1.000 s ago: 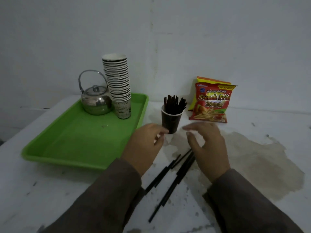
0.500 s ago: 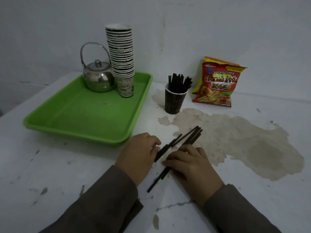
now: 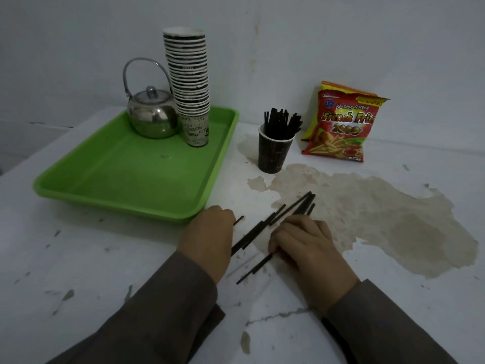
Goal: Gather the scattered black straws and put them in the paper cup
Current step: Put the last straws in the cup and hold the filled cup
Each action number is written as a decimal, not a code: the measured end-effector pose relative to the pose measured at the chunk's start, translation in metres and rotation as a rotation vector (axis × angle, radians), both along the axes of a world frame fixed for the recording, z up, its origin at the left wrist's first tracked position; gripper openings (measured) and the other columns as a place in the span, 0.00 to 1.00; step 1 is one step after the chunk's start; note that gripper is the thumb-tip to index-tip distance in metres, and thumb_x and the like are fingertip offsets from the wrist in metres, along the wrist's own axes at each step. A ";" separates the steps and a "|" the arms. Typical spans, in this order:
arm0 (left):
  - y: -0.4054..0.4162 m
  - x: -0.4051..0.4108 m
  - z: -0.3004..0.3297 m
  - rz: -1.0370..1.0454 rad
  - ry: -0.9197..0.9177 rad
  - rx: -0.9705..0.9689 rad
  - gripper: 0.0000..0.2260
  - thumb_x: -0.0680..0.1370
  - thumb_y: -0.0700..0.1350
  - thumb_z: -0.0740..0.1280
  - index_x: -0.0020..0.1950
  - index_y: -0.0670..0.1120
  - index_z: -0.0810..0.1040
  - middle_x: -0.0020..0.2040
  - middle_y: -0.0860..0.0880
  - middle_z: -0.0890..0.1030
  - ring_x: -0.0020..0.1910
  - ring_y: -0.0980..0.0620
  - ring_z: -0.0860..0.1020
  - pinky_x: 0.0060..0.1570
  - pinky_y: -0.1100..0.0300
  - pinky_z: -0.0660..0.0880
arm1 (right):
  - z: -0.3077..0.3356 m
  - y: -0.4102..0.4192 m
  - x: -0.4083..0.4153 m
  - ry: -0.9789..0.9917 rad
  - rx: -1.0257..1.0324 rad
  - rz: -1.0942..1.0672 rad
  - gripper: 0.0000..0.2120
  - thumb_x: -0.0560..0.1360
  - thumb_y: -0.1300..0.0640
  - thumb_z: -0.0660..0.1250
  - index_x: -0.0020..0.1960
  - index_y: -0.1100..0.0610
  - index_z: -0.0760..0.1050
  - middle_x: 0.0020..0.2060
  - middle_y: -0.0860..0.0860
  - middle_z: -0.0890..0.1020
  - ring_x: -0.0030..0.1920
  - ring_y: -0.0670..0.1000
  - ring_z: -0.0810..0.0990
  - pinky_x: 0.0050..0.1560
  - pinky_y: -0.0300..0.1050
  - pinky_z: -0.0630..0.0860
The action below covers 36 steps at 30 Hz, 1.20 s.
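Note:
Several black straws (image 3: 291,208) lie in a loose slanted bundle on the white table, in front of me. My right hand (image 3: 307,245) lies on top of the bundle with its fingers curled over the straws. My left hand (image 3: 210,237) is curled just to the left. A short straw end (image 3: 238,220) pokes out past its fingers, and other straws run under its edge. The dark paper cup (image 3: 273,153) stands upright farther back and holds several black straws (image 3: 282,122).
A green tray (image 3: 126,179) at the left carries a steel kettle (image 3: 152,116) and a tall stack of paper cups (image 3: 190,82). A red snack bag (image 3: 341,124) leans against the wall, to the right of the cup. A brown stain (image 3: 380,219) spreads across the table at the right.
Both hands came back from beside the cup and dropped onto the straws on the table. A straw end now sticks out of my left hand.

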<state>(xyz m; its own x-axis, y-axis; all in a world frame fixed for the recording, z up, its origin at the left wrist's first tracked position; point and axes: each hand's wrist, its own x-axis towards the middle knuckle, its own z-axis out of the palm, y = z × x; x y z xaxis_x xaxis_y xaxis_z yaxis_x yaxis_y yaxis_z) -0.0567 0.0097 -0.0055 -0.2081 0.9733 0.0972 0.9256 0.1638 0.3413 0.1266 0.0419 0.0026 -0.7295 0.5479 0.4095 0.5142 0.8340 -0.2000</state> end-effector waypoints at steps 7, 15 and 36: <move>-0.004 0.014 0.011 0.021 -0.258 0.171 0.10 0.73 0.37 0.64 0.52 0.43 0.81 0.46 0.43 0.83 0.42 0.47 0.78 0.45 0.58 0.74 | 0.000 0.013 0.010 0.146 0.022 -0.137 0.09 0.66 0.67 0.72 0.42 0.55 0.78 0.39 0.50 0.83 0.48 0.48 0.70 0.47 0.49 0.65; -0.004 0.029 0.005 -0.038 -0.106 0.074 0.08 0.77 0.44 0.63 0.42 0.41 0.77 0.39 0.48 0.73 0.42 0.47 0.76 0.36 0.60 0.65 | -0.005 0.026 0.018 0.217 -0.029 -0.180 0.07 0.69 0.62 0.64 0.44 0.55 0.80 0.39 0.51 0.84 0.41 0.55 0.81 0.51 0.44 0.63; 0.001 0.019 0.011 0.010 -0.461 0.011 0.03 0.70 0.38 0.68 0.42 0.44 0.80 0.31 0.53 0.76 0.33 0.55 0.74 0.36 0.62 0.72 | 0.000 0.010 0.004 -0.051 0.076 0.114 0.06 0.63 0.66 0.69 0.39 0.61 0.82 0.36 0.56 0.84 0.37 0.57 0.82 0.38 0.49 0.81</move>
<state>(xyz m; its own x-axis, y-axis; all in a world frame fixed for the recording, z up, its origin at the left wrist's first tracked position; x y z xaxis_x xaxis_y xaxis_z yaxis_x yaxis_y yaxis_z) -0.0373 0.0106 0.0059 -0.2414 0.9704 0.0023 0.6750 0.1662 0.7189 0.1309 0.0520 0.0028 -0.8062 0.4289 0.4075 0.4230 0.8994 -0.1099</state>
